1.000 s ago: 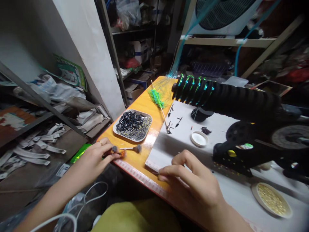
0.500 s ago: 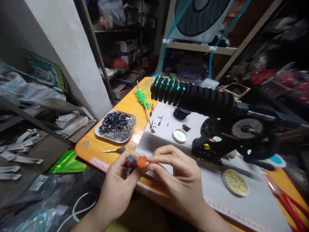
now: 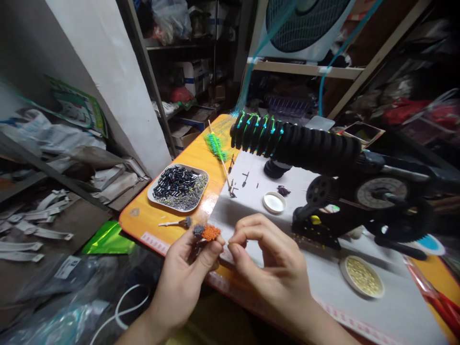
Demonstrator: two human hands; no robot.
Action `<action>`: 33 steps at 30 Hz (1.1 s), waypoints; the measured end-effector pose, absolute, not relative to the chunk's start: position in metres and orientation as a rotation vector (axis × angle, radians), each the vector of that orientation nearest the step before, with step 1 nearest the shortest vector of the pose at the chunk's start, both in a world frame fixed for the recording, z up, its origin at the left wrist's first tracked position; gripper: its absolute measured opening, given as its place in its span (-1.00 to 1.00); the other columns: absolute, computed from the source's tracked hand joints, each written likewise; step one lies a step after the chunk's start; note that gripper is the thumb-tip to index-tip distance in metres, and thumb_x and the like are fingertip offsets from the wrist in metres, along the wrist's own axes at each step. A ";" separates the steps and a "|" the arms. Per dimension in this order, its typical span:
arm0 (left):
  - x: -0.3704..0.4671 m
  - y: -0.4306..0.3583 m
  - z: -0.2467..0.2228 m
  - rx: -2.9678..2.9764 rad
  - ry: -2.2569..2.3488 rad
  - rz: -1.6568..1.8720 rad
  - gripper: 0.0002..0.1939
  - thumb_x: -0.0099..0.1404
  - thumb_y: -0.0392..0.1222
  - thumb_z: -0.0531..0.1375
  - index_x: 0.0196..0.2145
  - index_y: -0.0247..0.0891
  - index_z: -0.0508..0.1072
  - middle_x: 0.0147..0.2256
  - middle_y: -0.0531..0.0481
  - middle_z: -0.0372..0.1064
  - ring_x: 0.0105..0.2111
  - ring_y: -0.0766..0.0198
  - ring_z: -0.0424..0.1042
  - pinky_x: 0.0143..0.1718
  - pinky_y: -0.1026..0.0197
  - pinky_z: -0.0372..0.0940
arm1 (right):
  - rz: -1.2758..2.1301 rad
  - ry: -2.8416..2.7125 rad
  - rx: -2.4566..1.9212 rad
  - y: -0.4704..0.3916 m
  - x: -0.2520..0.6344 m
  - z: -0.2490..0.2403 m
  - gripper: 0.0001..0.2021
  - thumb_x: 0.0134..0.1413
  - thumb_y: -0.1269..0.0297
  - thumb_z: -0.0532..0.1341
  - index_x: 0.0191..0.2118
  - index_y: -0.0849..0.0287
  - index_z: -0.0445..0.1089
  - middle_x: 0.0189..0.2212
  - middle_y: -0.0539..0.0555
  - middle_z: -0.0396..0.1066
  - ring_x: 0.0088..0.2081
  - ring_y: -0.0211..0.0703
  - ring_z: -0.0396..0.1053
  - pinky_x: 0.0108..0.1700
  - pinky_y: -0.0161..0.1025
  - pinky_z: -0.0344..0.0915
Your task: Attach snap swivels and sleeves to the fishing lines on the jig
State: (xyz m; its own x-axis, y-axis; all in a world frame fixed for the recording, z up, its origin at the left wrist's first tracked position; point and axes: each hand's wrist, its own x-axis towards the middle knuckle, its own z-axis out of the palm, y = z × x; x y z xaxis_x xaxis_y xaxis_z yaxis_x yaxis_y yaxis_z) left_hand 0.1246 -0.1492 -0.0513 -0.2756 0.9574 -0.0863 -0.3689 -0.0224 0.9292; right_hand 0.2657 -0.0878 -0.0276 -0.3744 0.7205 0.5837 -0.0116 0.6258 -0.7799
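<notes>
My left hand (image 3: 190,268) is closed around a small bundle with an orange beaded part (image 3: 211,233) and a grey tip (image 3: 198,230) showing above the thumb. Just to its right, my right hand (image 3: 269,258) has thumb and index finger pinched together; anything between them is too small to make out. A narrow gap separates the two hands. Behind the left hand, a brush-like piece (image 3: 176,223) with a white stem lies on the orange table (image 3: 138,223).
A tray (image 3: 178,188) of dark and grey small parts stands at the left. A black ribbed roller machine (image 3: 294,143) fills the back right. A white lid (image 3: 274,202) and a dish of pale yellow pieces (image 3: 362,276) rest on white paper (image 3: 323,268).
My right hand's fingertips have come away from the orange bundle, leaving a gap. The bundle has tilted in my left hand. The whole view has shifted slightly.
</notes>
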 end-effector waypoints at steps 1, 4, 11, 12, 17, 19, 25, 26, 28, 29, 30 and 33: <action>0.124 -0.149 -0.050 0.685 1.099 1.562 -0.79 0.23 -0.05 0.37 -0.33 -0.25 0.54 -0.41 0.03 0.39 -0.41 0.36 0.35 -0.38 0.40 0.31 | 0.859 -1.816 -0.562 -0.087 0.266 -0.027 -0.92 0.15 0.51 0.27 -0.31 0.21 0.48 -0.39 0.06 0.43 -0.34 -0.23 0.41 -0.32 -0.31 0.38; 0.122 -0.151 -0.045 0.588 1.075 1.619 -0.77 0.19 -0.09 0.41 -0.40 -0.30 0.51 -0.47 0.06 0.31 -0.49 0.43 0.27 -0.46 0.46 0.26 | 0.815 -1.869 -0.547 -0.084 0.269 -0.028 -0.89 0.16 0.53 0.29 -0.26 0.20 0.53 -0.37 0.06 0.46 -0.34 -0.28 0.44 -0.31 -0.37 0.39; 0.114 -0.155 -0.045 0.542 1.077 1.618 -0.74 0.14 -0.08 0.44 -0.40 -0.30 0.51 -0.50 0.08 0.27 -0.53 0.46 0.19 -0.54 0.48 0.20 | 0.704 -1.999 -0.549 -0.082 0.271 -0.032 -0.84 0.16 0.57 0.28 -0.19 0.22 0.53 -0.32 0.08 0.44 -0.32 -0.29 0.46 -0.31 -0.41 0.39; 0.114 -0.155 -0.046 0.551 1.095 1.612 -0.74 0.14 -0.07 0.44 -0.40 -0.29 0.51 -0.50 0.07 0.28 -0.52 0.45 0.20 -0.53 0.48 0.21 | 0.697 -2.003 -0.551 -0.083 0.271 -0.032 -0.85 0.16 0.57 0.28 -0.20 0.22 0.53 -0.33 0.08 0.44 -0.33 -0.29 0.45 -0.32 -0.41 0.39; 0.116 -0.156 -0.046 0.612 1.189 1.667 -0.76 0.17 -0.06 0.42 -0.38 -0.27 0.52 -0.45 0.06 0.32 -0.44 0.39 0.30 -0.44 0.44 0.28 | 0.686 -1.993 -0.542 -0.085 0.269 -0.029 -0.86 0.16 0.56 0.29 -0.21 0.22 0.53 -0.34 0.08 0.44 -0.34 -0.29 0.46 -0.32 -0.42 0.39; 0.117 -0.157 -0.048 0.652 1.199 1.681 -0.78 0.19 -0.06 0.40 -0.36 -0.26 0.53 -0.45 0.07 0.31 -0.43 0.39 0.31 -0.40 0.43 0.29 | 0.692 -1.989 -0.535 -0.085 0.269 -0.028 -0.86 0.15 0.56 0.30 -0.22 0.23 0.54 -0.35 0.08 0.44 -0.34 -0.30 0.46 -0.32 -0.43 0.38; 0.115 -0.160 -0.059 0.817 1.200 1.699 -0.91 0.33 -0.16 0.30 -0.31 -0.20 0.49 -0.40 0.10 0.30 -0.40 0.40 0.29 -0.35 0.42 0.26 | 0.732 -1.988 -0.528 -0.086 0.270 -0.028 -0.86 0.15 0.57 0.29 -0.21 0.25 0.54 -0.34 0.08 0.43 -0.33 -0.31 0.45 -0.29 -0.44 0.38; 0.114 -0.161 -0.060 0.837 1.208 1.716 -0.92 0.34 -0.17 0.29 -0.30 -0.19 0.48 -0.39 0.11 0.30 -0.39 0.39 0.30 -0.34 0.42 0.26 | 0.735 -1.988 -0.529 -0.086 0.270 -0.028 -0.86 0.15 0.57 0.29 -0.21 0.25 0.54 -0.34 0.08 0.43 -0.32 -0.31 0.45 -0.29 -0.44 0.38; 0.114 -0.162 -0.062 0.863 1.214 1.735 -0.94 0.36 -0.18 0.27 -0.29 -0.17 0.47 -0.38 0.12 0.31 -0.38 0.39 0.30 -0.32 0.42 0.27 | 0.744 -1.988 -0.536 -0.086 0.270 -0.029 -0.86 0.16 0.57 0.29 -0.21 0.24 0.54 -0.33 0.08 0.43 -0.32 -0.32 0.45 -0.29 -0.44 0.37; 0.115 -0.162 -0.063 0.873 1.212 1.736 -0.95 0.37 -0.19 0.26 -0.28 -0.16 0.46 -0.38 0.12 0.30 -0.38 0.39 0.30 -0.32 0.42 0.26 | 0.750 -1.989 -0.538 -0.087 0.270 -0.030 -0.85 0.16 0.57 0.29 -0.20 0.24 0.54 -0.32 0.07 0.43 -0.32 -0.32 0.45 -0.29 -0.44 0.37; 0.115 -0.162 -0.063 0.881 1.210 1.733 -0.95 0.37 -0.19 0.25 -0.28 -0.16 0.46 -0.38 0.13 0.30 -0.38 0.39 0.29 -0.31 0.42 0.26 | 0.755 -1.991 -0.541 -0.087 0.270 -0.030 -0.85 0.16 0.57 0.29 -0.20 0.23 0.54 -0.32 0.07 0.43 -0.32 -0.32 0.45 -0.29 -0.44 0.37; 0.115 -0.162 -0.064 0.901 1.206 1.730 -0.96 0.38 -0.20 0.24 -0.28 -0.15 0.45 -0.38 0.14 0.29 -0.38 0.40 0.28 -0.32 0.43 0.26 | 0.762 -1.983 -0.545 -0.087 0.270 -0.030 -0.85 0.16 0.56 0.29 -0.20 0.23 0.55 -0.32 0.07 0.43 -0.32 -0.33 0.45 -0.30 -0.44 0.37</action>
